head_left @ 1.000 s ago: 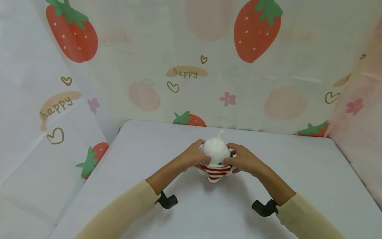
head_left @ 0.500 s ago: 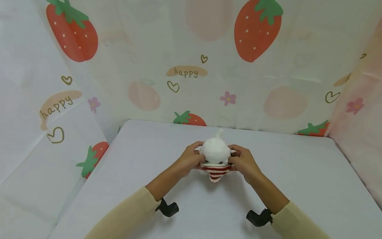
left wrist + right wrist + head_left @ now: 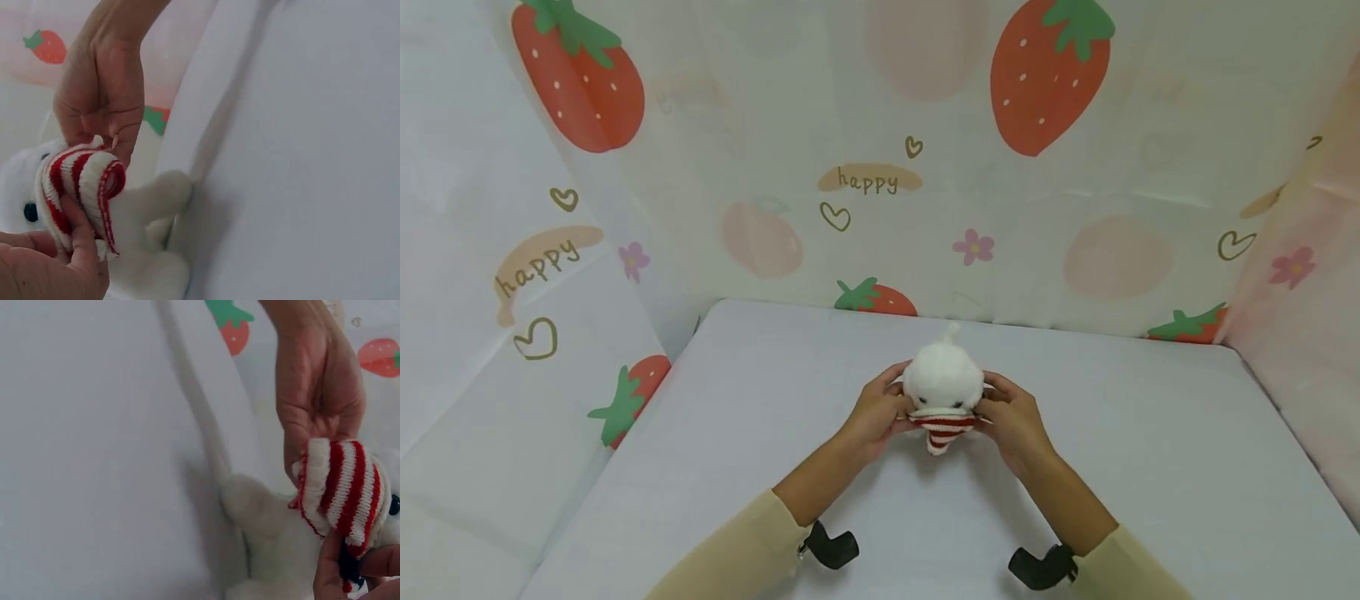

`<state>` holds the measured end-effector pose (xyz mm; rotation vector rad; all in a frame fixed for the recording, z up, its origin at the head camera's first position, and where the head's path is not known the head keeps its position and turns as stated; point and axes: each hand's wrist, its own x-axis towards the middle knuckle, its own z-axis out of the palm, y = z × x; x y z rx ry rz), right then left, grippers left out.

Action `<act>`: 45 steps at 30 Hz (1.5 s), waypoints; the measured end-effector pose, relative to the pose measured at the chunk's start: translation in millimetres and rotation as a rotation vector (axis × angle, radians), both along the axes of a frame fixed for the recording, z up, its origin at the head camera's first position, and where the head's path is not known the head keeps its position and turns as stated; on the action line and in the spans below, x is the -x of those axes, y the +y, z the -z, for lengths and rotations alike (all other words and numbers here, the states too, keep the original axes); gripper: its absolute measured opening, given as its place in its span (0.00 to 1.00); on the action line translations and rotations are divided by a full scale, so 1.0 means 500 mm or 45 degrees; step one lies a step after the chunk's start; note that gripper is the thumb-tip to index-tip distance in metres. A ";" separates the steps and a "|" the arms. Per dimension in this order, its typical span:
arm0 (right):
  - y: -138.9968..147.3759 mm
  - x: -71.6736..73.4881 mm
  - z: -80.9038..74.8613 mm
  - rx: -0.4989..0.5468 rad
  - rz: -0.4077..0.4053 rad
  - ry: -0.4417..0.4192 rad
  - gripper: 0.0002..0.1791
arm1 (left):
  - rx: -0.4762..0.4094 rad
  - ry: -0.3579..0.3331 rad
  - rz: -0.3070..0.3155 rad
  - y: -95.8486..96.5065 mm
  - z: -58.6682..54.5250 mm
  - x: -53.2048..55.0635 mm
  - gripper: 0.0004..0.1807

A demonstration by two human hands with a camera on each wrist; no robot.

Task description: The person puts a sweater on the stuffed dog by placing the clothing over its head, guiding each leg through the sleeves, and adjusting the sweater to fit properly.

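A white plush toy with dark eyes stands on the table, facing me. Round its neck, below the face, lies a red-and-white striped knitted scarf, its lower part curled over in the left wrist view. My left hand pinches one side of the scarf between thumb and fingers. On the other side my right hand grips the scarf's edge, where a dark blue patch shows beside its fingers. Both hands flank the toy's head. The back of its neck is hidden.
A white-covered table stretches around the toy. Behind it hangs a sheet printed with strawberries, with more sheeting at both sides. Black curved wrist mounts sit below each forearm.
Both forearms have drawn lower and closer together. The hands have shifted along the scarf's sides, its hanging tip has become narrower and shorter, and more of the toy's eyes shows.
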<state>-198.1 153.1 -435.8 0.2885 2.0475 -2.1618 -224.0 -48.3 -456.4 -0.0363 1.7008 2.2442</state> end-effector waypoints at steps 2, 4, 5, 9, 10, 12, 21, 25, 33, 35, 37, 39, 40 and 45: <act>0.004 -0.002 -0.002 -0.060 -0.004 0.008 0.24 | -0.006 -0.014 -0.025 0.002 0.001 -0.003 0.37; 0.012 -0.001 -0.009 -0.191 -0.023 0.055 0.23 | -0.008 -0.040 -0.069 0.004 -0.001 -0.010 0.35; 0.018 -0.001 -0.014 -0.260 -0.033 0.086 0.22 | -0.010 -0.052 -0.097 0.004 -0.004 -0.015 0.34; 0.048 -0.002 -0.037 -0.511 -0.083 0.255 0.19 | -0.046 -0.132 -0.212 0.006 -0.015 -0.050 0.34; 0.054 -0.001 -0.043 -0.557 -0.096 0.308 0.19 | -0.071 -0.154 -0.217 0.007 -0.017 -0.061 0.35; 0.064 0.003 -0.053 -0.635 -0.136 0.433 0.18 | -0.134 -0.209 -0.199 0.010 -0.018 -0.080 0.38; 0.037 0.035 -0.101 -0.846 -0.461 0.771 0.39 | -0.259 -0.337 0.024 0.032 0.009 -0.112 0.31; 0.025 0.046 -0.094 -0.863 -0.521 0.795 0.40 | -0.202 -0.288 0.059 0.036 0.026 -0.112 0.29; 0.017 0.060 -0.076 -0.855 -0.394 0.753 0.33 | -0.019 -0.174 0.079 0.032 0.053 -0.114 0.20; 0.015 0.061 -0.075 -0.845 -0.377 0.752 0.31 | 0.005 -0.162 0.087 0.032 0.059 -0.117 0.16; 0.015 0.065 -0.075 -0.836 -0.362 0.757 0.30 | 0.010 -0.166 0.095 0.031 0.064 -0.122 0.14; 0.014 0.068 -0.075 -0.815 -0.356 0.741 0.29 | 0.009 -0.177 0.096 0.029 0.070 -0.127 0.13; 0.015 0.070 -0.076 -0.804 -0.354 0.728 0.28 | 0.011 -0.185 0.097 0.029 0.072 -0.129 0.14; 0.018 0.073 -0.080 -0.746 -0.414 0.653 0.31 | 0.011 -0.228 0.095 0.019 0.072 -0.125 0.20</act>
